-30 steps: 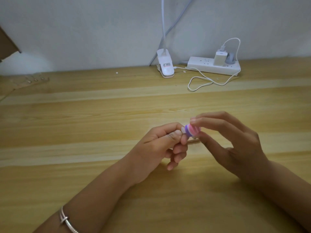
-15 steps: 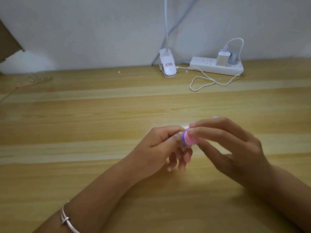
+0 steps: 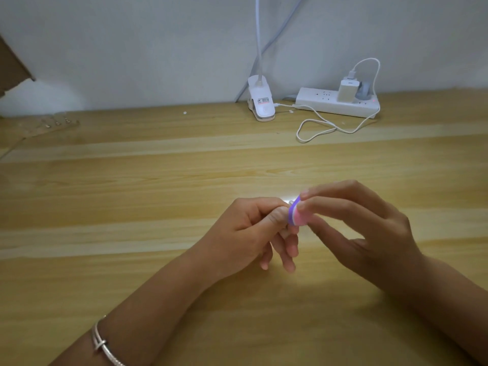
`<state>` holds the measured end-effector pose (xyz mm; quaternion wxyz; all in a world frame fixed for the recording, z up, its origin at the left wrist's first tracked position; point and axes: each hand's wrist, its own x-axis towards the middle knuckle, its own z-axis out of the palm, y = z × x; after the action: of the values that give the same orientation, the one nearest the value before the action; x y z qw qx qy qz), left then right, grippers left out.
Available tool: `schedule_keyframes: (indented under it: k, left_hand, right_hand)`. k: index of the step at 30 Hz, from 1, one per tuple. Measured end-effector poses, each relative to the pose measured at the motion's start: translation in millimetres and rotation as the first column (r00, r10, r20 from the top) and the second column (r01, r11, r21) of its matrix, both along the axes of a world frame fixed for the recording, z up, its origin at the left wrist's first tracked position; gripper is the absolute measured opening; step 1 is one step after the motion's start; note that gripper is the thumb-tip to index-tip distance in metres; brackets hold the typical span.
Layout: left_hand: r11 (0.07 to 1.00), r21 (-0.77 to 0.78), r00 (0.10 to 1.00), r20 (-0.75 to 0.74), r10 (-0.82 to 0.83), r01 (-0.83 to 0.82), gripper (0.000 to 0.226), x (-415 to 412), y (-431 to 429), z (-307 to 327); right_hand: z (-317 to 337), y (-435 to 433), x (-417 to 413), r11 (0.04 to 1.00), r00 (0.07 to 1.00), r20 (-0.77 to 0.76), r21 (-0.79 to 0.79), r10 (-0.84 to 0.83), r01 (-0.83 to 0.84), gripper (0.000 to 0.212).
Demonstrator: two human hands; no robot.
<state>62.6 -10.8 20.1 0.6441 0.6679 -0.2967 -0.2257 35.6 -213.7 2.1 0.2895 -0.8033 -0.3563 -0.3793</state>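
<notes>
Pink-purple disc [image 3: 297, 215] on edge, purple face toward left hand [image 3: 245, 233].

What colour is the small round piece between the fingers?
Round piece: pink with a purple band, head view.

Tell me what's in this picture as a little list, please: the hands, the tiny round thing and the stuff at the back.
disc: small, pink and purple, held above the desk
left hand: pinches its purple side
right hand: fingertips hold its pink side
left wrist: bracelet
desk: wooden
at the back: lamp clip, power strip with charger and cable
</notes>
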Motion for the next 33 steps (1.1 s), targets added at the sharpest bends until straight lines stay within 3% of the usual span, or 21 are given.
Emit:
schedule_keyframes:
  k: [12, 23, 27, 33]
  left_hand:
    - [0.999, 0.038, 0.999, -0.044, -0.011, 0.013, 0.03, 2.8, 1.9, -3.5]
    - [0.998, 0.048, 0.999, -0.032, -0.028, 0.03, 0.029, 3.1, 2.6, -4.9]
    - [0.998, 0.061, 0.999, -0.031, -0.03, 0.031, 0.03, 3.1, 1.9, -7.0]
    - [0.996, 0.052, 0.996, -0.058, -0.07, 0.073, 0.03, 2.7, 2.4, -7.4]
  right_hand:
    - [-0.1, -2.5, 3.6, 0.999, 1.0, -0.017, -0.04, -0.02, 0.02, 0.009]
    - [1.2, -10.2, 7.5, 1.0, 0.998, -0.055, -0.031, -0.008, 0.006, 0.01]
    - [-3.4, -2.8, 3.7, 0.998, 1.0, 0.013, -0.065, 0.005, -0.004, 0.014]
    - [-2.2, -8.4, 6.9, 0.999, 0.998, -0.063, -0.016, 0.032, -0.033, 0.012]
